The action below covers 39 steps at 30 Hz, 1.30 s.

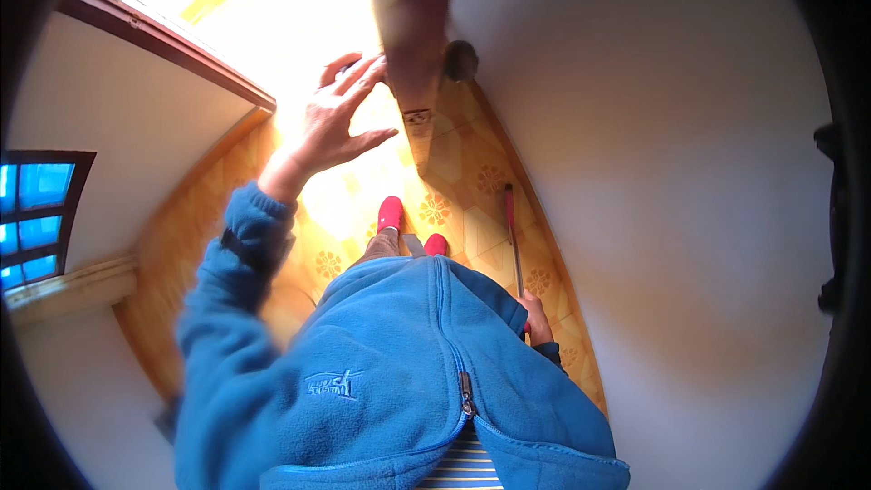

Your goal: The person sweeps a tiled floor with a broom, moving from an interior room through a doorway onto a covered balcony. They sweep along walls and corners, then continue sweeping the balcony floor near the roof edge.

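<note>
My left hand point(333, 116) is raised beside a brown wooden door point(416, 20), seen nearly edge-on. Its thumb is spread away from the fingers, and the fingertips are at the door's near face. Something dark, possibly a knob, shows partly between those fingers. On the door's other side juts a dark round door knob point(462, 61), with a metal latch plate point(418, 117) on the door edge. Low at my right side, my right hand point(537, 318) grips a thin pole point(518, 265) with red and grey parts and a dark tip. My jacket hides part of that hand.
A white wall point(680, 184) rises close on my right. Bright light comes through the doorway point(306, 7), past a brown frame point(170, 47). A blue-paned window point(41, 214) is at left. Patterned tiles point(476, 224) lie around my red shoes point(390, 213).
</note>
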Each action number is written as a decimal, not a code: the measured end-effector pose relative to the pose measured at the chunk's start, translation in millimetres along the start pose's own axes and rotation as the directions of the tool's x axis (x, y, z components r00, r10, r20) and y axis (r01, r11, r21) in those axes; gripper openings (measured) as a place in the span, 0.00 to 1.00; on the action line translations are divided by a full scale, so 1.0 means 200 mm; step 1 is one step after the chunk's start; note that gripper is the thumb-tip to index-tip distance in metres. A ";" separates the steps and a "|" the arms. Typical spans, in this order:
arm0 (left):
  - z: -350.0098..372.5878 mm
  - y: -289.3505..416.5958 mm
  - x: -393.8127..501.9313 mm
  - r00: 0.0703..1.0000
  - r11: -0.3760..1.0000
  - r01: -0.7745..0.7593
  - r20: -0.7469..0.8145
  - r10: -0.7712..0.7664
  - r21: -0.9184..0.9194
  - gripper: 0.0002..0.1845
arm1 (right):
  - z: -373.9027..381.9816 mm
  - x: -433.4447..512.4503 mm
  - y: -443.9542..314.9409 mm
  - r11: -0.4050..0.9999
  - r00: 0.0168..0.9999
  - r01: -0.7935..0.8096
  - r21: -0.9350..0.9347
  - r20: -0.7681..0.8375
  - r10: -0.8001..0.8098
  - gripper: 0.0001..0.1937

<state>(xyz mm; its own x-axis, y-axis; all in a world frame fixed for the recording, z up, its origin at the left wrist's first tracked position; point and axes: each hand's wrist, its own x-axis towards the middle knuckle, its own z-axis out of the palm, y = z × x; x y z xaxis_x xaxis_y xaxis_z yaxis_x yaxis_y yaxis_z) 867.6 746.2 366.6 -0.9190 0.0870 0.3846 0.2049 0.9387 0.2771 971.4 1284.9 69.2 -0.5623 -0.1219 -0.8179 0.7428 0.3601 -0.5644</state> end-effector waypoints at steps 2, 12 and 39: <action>0.03 0.06 0.08 0.999 0.998 -0.040 0.004 0.041 -0.042 0.36 | -0.01 -0.05 0.07 0.991 1.000 0.018 0.129 -0.025 -0.015 0.06; 0.25 0.23 0.52 0.953 0.942 -0.297 0.004 0.302 -0.155 0.30 | -0.07 -0.14 0.29 0.987 0.985 -0.075 0.143 -0.141 0.095 0.03; 0.41 -1.04 -1.56 0.569 0.725 0.687 0.654 -0.498 -0.046 0.26 | 0.66 0.07 -0.18 0.889 0.933 -0.358 -0.285 -0.081 0.350 0.05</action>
<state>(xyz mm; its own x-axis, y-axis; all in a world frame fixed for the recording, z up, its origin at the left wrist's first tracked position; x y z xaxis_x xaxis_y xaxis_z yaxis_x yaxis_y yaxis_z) 1084.4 551.0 115.9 -0.8453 -0.2000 -0.4955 -0.4678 0.7250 0.5055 985.2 1148.8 62.7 -0.2944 0.0871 -0.9517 0.7581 0.6276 -0.1771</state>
